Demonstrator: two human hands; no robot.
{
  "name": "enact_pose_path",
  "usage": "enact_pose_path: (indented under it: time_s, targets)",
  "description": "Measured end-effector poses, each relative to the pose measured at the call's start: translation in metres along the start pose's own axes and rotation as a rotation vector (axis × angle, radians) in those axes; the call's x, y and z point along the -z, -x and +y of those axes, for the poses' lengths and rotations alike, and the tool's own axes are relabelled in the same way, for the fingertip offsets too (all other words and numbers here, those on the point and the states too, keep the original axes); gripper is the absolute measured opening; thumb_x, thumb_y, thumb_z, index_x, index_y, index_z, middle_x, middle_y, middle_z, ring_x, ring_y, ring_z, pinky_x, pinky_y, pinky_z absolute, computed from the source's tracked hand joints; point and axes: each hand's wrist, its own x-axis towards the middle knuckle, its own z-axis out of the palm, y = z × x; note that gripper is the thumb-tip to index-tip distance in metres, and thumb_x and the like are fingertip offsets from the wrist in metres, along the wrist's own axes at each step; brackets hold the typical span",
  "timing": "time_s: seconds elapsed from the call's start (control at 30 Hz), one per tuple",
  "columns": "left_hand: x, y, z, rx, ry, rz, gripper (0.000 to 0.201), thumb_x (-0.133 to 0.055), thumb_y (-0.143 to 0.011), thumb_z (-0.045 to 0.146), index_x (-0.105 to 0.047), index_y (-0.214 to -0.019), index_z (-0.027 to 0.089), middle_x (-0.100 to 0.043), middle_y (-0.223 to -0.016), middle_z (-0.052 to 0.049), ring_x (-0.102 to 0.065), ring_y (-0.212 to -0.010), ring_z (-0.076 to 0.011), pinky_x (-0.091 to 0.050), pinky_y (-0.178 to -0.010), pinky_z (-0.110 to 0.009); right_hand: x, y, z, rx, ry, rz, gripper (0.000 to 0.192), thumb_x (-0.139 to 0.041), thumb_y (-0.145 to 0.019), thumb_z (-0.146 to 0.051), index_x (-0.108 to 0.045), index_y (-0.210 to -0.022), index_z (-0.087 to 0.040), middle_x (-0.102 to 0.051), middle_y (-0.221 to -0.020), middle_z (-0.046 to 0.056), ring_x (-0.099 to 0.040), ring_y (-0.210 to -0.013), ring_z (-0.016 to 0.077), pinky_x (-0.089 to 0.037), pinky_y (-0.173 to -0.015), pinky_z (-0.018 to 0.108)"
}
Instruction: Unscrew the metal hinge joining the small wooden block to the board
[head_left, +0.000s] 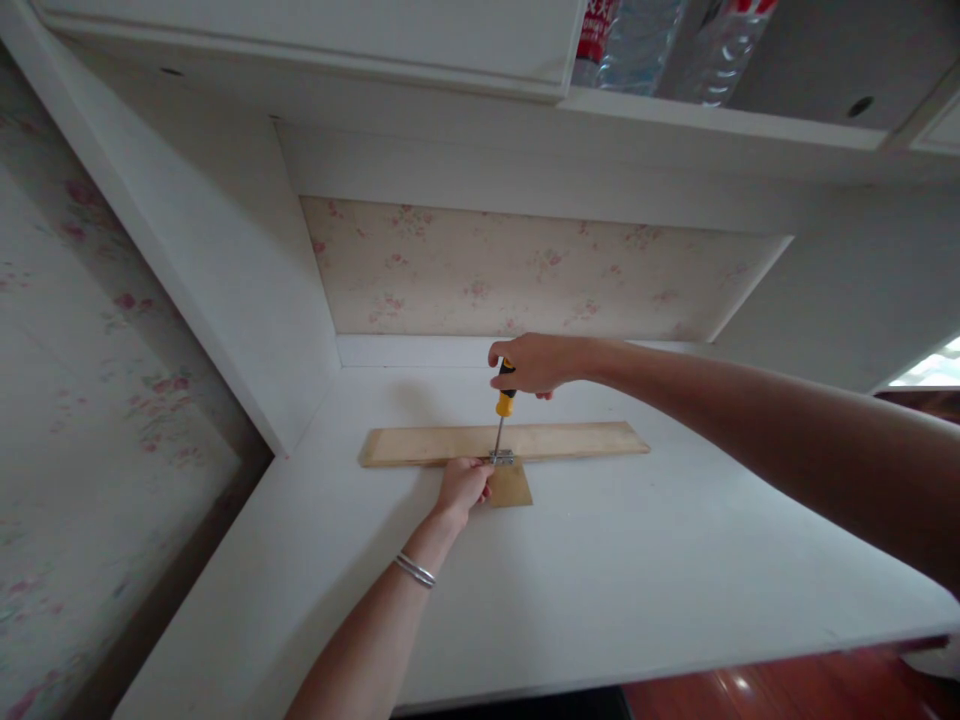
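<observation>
A long wooden strip (570,440) lies across the white desk (600,590), with a small wooden piece (511,485) butted against its near edge. A small metal hinge (502,458) sits where the two meet. My right hand (529,363) grips the yellow-and-black handle of a screwdriver (504,405), held upright with its tip on the hinge. My left hand (463,485) rests just left of the hinge, fingers pressing the small piece and hinge in place. A silver bracelet circles my left wrist.
The desk sits in a white alcove with a side panel (247,300) at left and floral wallpaper (525,270) behind. A shelf above holds plastic water bottles (645,40). Red-brown floor (787,685) shows past the desk's front edge.
</observation>
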Motion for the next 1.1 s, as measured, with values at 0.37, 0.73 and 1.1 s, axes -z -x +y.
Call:
enact_pose_path:
  time_s: [0.37,0.73,1.1]
  targets:
    - [-0.0007,0.0004,0.0006,-0.007,-0.010,0.005,0.019,-0.058,-0.072,0.024,-0.056,-0.056,0.013,-0.049,-0.043,0.002,-0.042,-0.037,-0.0072,-0.028,-0.039,-0.020,0.0001,-0.0004,-0.0045,0.073,0.105,0.026,0.032,-0.053,-0.079,-0.036,-0.059,-0.105,-0.018,-0.069,-0.085,0.007,-0.063,-0.063,0.0159,-0.041,-0.056,0.025]
    - [-0.0008,0.0008,0.0003,-0.014,-0.005,-0.002,0.019,-0.056,-0.073,0.022,-0.056,-0.056,0.014,-0.050,-0.044,0.002,-0.044,-0.039,-0.0078,-0.029,-0.039,-0.020,0.0007,0.0020,-0.0080,0.112,0.260,0.093,0.029,-0.057,-0.071,-0.026,-0.063,-0.098,-0.017,-0.070,-0.089,0.009,-0.064,-0.078,0.0204,-0.039,-0.062,0.027]
    - [0.0014,0.0022,0.0033,0.001,0.001,-0.025,0.017,-0.056,-0.073,0.019,-0.056,-0.056,0.014,-0.048,-0.043,0.002,-0.042,-0.039,-0.0070,-0.027,-0.040,-0.020,-0.0008,0.0032,-0.0033,0.204,0.262,0.134,0.043,-0.061,-0.067,-0.025,-0.059,-0.109,-0.018,-0.066,-0.107,0.011,-0.062,-0.089,0.0222,-0.041,-0.065,0.027]
